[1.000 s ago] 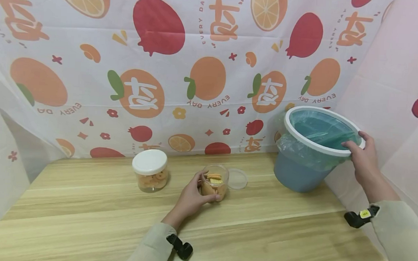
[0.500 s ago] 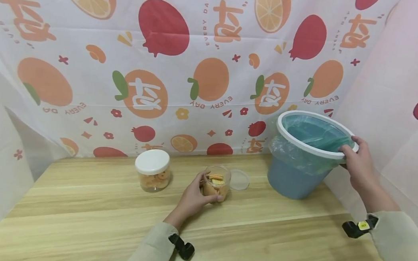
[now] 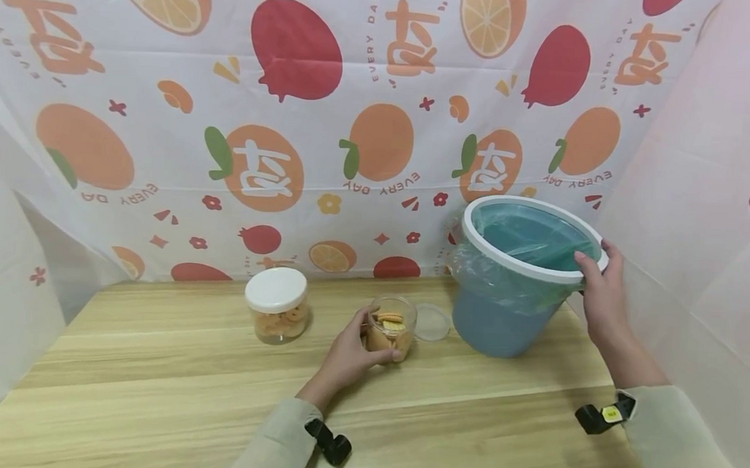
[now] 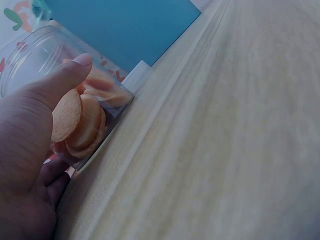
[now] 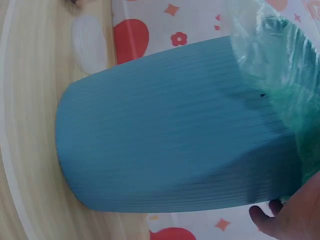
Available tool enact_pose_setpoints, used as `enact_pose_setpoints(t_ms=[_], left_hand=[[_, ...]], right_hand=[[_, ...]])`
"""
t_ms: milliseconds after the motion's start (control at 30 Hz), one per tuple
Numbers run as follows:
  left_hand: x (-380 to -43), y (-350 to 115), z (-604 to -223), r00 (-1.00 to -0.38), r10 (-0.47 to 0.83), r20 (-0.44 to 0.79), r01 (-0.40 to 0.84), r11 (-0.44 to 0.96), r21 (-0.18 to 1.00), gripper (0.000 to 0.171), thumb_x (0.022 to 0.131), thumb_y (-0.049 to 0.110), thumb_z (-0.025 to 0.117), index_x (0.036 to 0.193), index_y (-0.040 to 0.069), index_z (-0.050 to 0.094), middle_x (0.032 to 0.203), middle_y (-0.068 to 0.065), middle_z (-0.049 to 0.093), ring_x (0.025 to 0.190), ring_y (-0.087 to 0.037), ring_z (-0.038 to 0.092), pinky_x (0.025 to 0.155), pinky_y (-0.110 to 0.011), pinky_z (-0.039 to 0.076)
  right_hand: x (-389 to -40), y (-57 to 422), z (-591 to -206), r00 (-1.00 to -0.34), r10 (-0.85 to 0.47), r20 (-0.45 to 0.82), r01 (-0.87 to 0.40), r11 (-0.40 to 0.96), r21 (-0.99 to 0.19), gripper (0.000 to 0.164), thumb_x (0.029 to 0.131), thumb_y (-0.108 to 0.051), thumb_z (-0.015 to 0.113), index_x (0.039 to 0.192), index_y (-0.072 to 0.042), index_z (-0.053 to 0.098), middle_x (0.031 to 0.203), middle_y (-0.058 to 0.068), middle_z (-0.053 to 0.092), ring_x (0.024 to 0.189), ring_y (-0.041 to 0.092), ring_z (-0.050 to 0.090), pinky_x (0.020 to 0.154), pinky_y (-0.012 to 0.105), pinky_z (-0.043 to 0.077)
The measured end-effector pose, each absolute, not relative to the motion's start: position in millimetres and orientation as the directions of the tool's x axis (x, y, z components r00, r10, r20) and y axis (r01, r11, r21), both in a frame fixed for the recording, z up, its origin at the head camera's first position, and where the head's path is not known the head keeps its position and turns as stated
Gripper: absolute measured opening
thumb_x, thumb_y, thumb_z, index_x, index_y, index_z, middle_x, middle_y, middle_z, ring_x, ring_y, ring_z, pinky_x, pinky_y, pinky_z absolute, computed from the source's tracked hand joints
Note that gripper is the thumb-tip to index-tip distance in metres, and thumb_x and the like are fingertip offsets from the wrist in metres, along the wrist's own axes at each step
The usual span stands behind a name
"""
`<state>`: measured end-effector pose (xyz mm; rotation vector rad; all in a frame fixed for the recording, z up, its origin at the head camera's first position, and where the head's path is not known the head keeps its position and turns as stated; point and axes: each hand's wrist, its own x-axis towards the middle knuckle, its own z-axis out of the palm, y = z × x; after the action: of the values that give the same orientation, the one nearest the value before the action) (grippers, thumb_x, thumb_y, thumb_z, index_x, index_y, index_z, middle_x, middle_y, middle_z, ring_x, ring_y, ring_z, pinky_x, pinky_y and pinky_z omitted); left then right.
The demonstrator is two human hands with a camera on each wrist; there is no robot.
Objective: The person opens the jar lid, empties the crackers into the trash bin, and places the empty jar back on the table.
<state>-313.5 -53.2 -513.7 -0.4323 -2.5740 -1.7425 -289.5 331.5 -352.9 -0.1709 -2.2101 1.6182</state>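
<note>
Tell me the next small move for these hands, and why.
I would probably have the right hand, which holds the bin by its white rim, settle the bin where it is. Its base is right beside the loose lid, so pushing it toward the left hand and the uncovered jar it grips could shove the lid.

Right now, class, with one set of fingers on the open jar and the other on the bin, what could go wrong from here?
The open jar has no lid on, so if the left fingers tilt it, biscuits could spill.

The right fingers grip just one side of the bin at its white rim, so it might tip.

The clear lid lies close beside the bin, which could nudge or pin it.
</note>
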Motion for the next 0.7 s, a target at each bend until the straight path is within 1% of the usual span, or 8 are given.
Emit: enact_pose_setpoints(t_ms=[133,233,300,367,500,600,700], left_hand=[[-314,-52,-513,-0.960,0.235,0.155,0.231,0.343,0.911,0.101,0.072,0.043,0.091,0.155,0.024,0.037,0.147,-0.007,0.054,0.134,-0.029,0.052,0.114,-0.051,0.042],[-313,-51,-513,-0.959,0.234,0.157,0.232,0.338,0.912,0.101,0.072,0.042,0.091,0.155,0.024,0.036,0.147,-0.008,0.054,0.134,-0.029,0.052,0.114,-0.052,0.041],[-313,-51,-513,-0.960,0.232,0.157,0.230,0.337,0.913,0.101,0.072,0.042,0.091,0.155,0.024,0.036,0.148,-0.009,0.053,0.135,-0.030,0.052,0.114,-0.052,0.041],[-313,-52,-513,-0.961,0.230,0.151,0.225,0.339,0.914,0.102,0.072,0.042,0.091,0.156,0.025,0.035,0.149,-0.008,0.052,0.136,-0.030,0.051,0.115,-0.052,0.040],[-313,-52,-513,-0.960,0.228,0.161,0.236,0.356,0.904,0.107,0.071,0.042,0.092,0.158,0.025,0.032,0.154,-0.007,0.046,0.143,-0.028,0.044,0.120,-0.050,0.036],[-313,-51,-513,-0.953,0.238,0.189,0.272,0.391,0.879,0.106,0.070,0.044,0.092,0.157,0.029,0.033,0.143,-0.007,0.052,0.134,-0.024,0.050,0.116,-0.049,0.039],[-314,-51,-515,-0.951,0.238,0.199,0.284,0.411,0.866,0.104,0.068,0.045,0.093,0.155,0.030,0.037,0.135,-0.008,0.053,0.126,-0.023,0.052,0.113,-0.047,0.041]], right_hand=[[-291,325,-360,-0.895,0.351,0.276,-0.184,0.274,-0.944,0.066,0.107,-0.038,0.039,0.162,-0.024,0.006,0.170,0.008,0.013,0.150,0.021,0.025,0.127,0.052,0.020],[-292,321,-363,-0.880,0.383,0.281,-0.201,0.235,-0.951,0.068,0.106,-0.038,0.046,0.162,-0.025,0.010,0.170,0.006,0.015,0.150,0.019,0.026,0.127,0.051,0.021],[-294,318,-363,-0.876,0.393,0.279,-0.212,0.205,-0.956,0.069,0.105,-0.037,0.047,0.162,-0.025,0.010,0.170,0.006,0.015,0.150,0.020,0.025,0.127,0.052,0.020],[-296,316,-363,-0.875,0.401,0.273,-0.216,0.181,-0.959,0.069,0.105,-0.035,0.047,0.162,-0.025,0.010,0.169,0.005,0.016,0.150,0.021,0.025,0.127,0.052,0.020],[-297,312,-365,-0.874,0.413,0.255,-0.210,0.151,-0.966,0.068,0.104,-0.034,0.044,0.162,-0.028,0.009,0.169,0.004,0.016,0.150,0.020,0.025,0.127,0.052,0.019],[-297,311,-367,-0.874,0.420,0.246,-0.205,0.142,-0.968,0.068,0.104,-0.035,0.043,0.161,-0.029,0.008,0.170,0.003,0.015,0.151,0.020,0.023,0.128,0.053,0.017],[-297,309,-368,-0.874,0.420,0.245,-0.206,0.137,-0.969,0.067,0.104,-0.035,0.044,0.161,-0.030,0.009,0.169,0.003,0.015,0.150,0.021,0.024,0.128,0.052,0.018]])
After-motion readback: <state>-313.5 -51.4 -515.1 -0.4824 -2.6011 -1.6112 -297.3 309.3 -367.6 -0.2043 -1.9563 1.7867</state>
